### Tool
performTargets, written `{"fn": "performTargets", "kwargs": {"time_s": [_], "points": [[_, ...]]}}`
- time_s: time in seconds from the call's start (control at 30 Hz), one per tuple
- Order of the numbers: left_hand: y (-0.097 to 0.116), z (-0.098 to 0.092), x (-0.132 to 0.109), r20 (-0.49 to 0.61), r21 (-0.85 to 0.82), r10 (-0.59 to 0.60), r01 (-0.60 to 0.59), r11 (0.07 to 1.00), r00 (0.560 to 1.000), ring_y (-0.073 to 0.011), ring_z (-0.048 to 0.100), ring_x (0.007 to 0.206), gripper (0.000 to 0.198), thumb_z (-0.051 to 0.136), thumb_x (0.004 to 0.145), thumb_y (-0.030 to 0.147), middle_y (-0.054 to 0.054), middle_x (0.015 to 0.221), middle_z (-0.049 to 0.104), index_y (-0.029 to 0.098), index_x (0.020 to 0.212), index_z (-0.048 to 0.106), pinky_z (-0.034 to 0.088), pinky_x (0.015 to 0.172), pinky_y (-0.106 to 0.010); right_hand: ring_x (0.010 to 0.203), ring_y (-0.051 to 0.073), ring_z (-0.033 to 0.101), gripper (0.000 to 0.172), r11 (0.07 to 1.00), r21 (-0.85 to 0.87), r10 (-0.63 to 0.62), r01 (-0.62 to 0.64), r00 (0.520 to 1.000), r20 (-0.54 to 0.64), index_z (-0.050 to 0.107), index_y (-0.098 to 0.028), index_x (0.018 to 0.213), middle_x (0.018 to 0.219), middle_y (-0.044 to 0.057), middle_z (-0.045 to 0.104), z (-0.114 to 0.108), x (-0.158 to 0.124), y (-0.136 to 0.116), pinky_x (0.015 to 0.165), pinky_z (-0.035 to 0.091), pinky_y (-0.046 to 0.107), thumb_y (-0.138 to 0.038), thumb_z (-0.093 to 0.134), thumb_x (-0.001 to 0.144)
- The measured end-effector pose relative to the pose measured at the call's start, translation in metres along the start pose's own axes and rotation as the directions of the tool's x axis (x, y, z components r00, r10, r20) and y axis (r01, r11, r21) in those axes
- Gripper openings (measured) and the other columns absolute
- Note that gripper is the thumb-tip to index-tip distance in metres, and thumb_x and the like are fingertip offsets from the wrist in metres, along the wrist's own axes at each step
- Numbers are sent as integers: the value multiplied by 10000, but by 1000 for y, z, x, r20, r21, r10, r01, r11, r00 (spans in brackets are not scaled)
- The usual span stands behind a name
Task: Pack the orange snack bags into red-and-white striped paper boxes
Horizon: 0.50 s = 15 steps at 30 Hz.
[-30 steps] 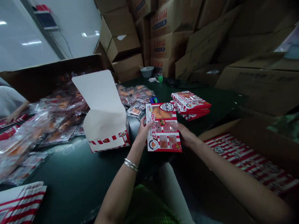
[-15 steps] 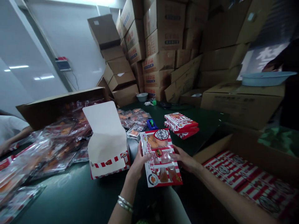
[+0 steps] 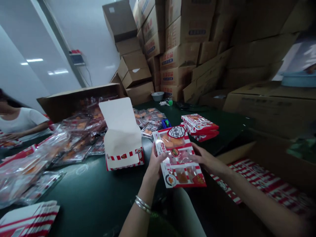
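Observation:
A flat red-and-white striped snack box (image 3: 184, 157) with clear windows is held up in front of me, tilted, orange pieces showing inside. My left hand (image 3: 157, 161) grips its left edge, the thumb lying on the front. On the opposite edge, my right hand (image 3: 203, 159) is closed, fingers partly behind the box. To the left stands an open carton (image 3: 123, 141) with its white flap raised and striped front. Just beyond the held box lies a short stack of similar boxes (image 3: 199, 125), beside a small blue-and-green object (image 3: 166, 123).
Clear bags with orange pieces (image 3: 79, 131) heap up at left, near a person in white (image 3: 22, 121). Folded striped cartons (image 3: 29, 219) lie front left. A large cardboard box (image 3: 237, 153) at right holds striped boxes. Brown cartons (image 3: 182, 56) are stacked behind; a grey bowl (image 3: 157, 96) sits before them.
The view has swung left and slightly down, bringing the person and the folded cartons into sight. Both hands still hold the snack box, which has tilted a little.

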<state>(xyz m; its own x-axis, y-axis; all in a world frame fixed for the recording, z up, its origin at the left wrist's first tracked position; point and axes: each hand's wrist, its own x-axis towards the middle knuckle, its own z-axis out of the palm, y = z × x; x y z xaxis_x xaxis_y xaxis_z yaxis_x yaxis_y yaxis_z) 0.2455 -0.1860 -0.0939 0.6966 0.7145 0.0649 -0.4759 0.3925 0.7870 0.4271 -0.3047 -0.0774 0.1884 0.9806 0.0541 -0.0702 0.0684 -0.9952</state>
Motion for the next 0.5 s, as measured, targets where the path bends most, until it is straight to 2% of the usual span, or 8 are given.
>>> {"fn": "performTargets", "kwargs": {"time_s": [0.1, 0.17, 0.27, 0.33, 0.37, 0.4, 0.43, 0.5], "points": [[1, 4, -7, 17, -29, -42, 42, 999, 999, -350, 583, 1174, 1041, 843, 618, 280, -144, 1346, 555, 283, 1447, 215, 483, 964, -472, 1115, 350, 619, 781, 994, 79, 73, -74, 997, 10, 419, -222, 1378, 1285, 124, 618, 0, 2, -2, 875, 552, 475, -419, 734, 692], [3, 5, -11, 109, -53, -47, 53, 997, 993, -351, 543, 1226, 1014, 838, 637, 300, -135, 1381, 530, 296, 1451, 233, 450, 1006, -478, 1025, 334, 668, 716, 992, 68, 107, -108, 994, 15, 463, -228, 1340, 1214, 116, 662, -1, 5, -11, 807, 582, 448, -381, 727, 692], [16, -1, -18, 214, -51, -32, 44, 998, 976, -373, 474, 1288, 1074, 848, 608, 405, -144, 1419, 488, 291, 1475, 225, 388, 1052, -515, 885, 306, 715, 636, 989, 6, 147, -147, 989, 8, 525, -227, 1275, 1122, 114, 705, -6, 16, -40, 703, 610, 397, -345, 732, 685], [36, -9, -27, 157, 88, -40, 27, 996, 987, -391, 426, 1318, 1087, 838, 602, 465, -164, 1450, 441, 273, 1487, 236, 350, 1067, -544, 851, 314, 720, 674, 983, -30, 179, -179, 984, -12, 544, -228, 1257, 1111, 119, 709, -9, 28, -68, 640, 617, 375, -336, 771, 631], [50, -14, -33, 103, 222, -26, 2, 975, 994, -393, 409, 1326, 1047, 828, 620, 462, -166, 1459, 427, 271, 1483, 268, 332, 1075, -552, 855, 328, 718, 714, 979, -45, 200, -200, 980, -18, 548, -231, 1256, 1119, 124, 706, -10, 34, -84, 625, 619, 380, -329, 795, 593], [67, -20, -40, 53, 383, 21, -40, 923, 998, -388, 404, 1325, 966, 810, 656, 440, -159, 1456, 433, 277, 1470, 318, 311, 1084, -557, 862, 346, 714, 748, 974, -63, 217, -217, 976, -18, 548, -236, 1260, 1130, 128, 700, -10, 42, -100, 619, 621, 397, -321, 811, 565], [85, -26, -48, 29, 551, 98, -98, 829, 995, -378, 411, 1316, 864, 786, 698, 400, -145, 1440, 455, 292, 1449, 371, 292, 1094, -557, 855, 359, 712, 763, 970, -88, 227, -227, 974, -17, 556, -240, 1258, 1129, 133, 699, -8, 49, -117, 613, 621, 415, -309, 822, 547], [124, -40, -59, 98, 818, 291, -244, 522, 952, -361, 415, 1303, 708, 752, 739, 310, -106, 1394, 514, 319, 1388, 471, 240, 1118, -550, 784, 349, 717, 720, 966, -173, 192, -190, 981, -7, 589, -228, 1236, 1090, 146, 708, 3, 67, -149, 576, 611, 417, -293, 815, 555]]}}
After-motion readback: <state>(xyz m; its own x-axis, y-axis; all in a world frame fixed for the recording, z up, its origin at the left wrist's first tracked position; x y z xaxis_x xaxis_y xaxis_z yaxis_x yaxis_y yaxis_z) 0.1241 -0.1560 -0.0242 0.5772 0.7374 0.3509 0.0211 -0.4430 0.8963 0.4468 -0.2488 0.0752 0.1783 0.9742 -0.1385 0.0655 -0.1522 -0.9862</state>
